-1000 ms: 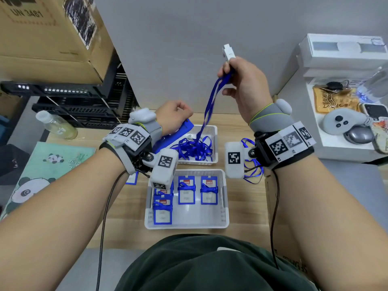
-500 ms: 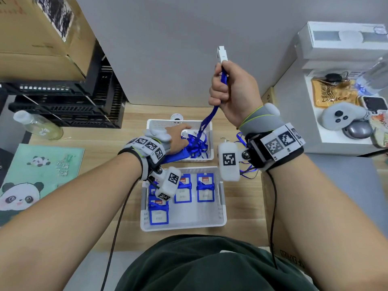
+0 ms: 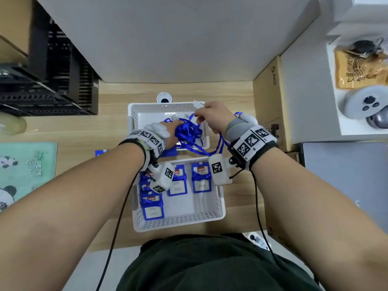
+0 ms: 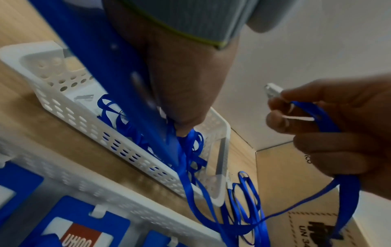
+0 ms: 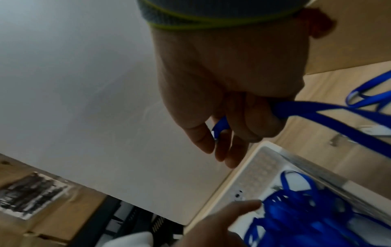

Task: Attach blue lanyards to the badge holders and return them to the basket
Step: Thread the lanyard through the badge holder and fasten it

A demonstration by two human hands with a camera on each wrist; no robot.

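Note:
Two white baskets stand on the wooden table. The far basket [image 3: 147, 105] holds a tangle of blue lanyards [image 3: 189, 133]. The near basket [image 3: 178, 224] holds several blue badge holders [image 3: 201, 179]. My left hand [image 3: 175, 127] grips a blue badge holder [image 3: 168, 153] and rests its knuckles on the tangle; in the left wrist view the holder is a blurred blue strip [image 4: 118, 75]. My right hand [image 3: 201, 116] grips one blue lanyard [image 5: 317, 108] over the far basket's right end. The lanyard's white clip [image 3: 198, 105] sticks out past the fingers, and its loop hangs down to the table.
A cardboard box [image 3: 270, 106] stands close on the right, with a white shelf and controller [image 3: 361, 103] beyond it. Black crates [image 3: 52, 80] fill the back left. A panda notebook [image 3: 21, 171] lies at the left. A small white round device [image 3: 164, 98] sits behind the far basket.
My right hand has come down with the lanyard from high above the table to the far basket. My left hand has moved forward onto the lanyard tangle, still holding the badge holder.

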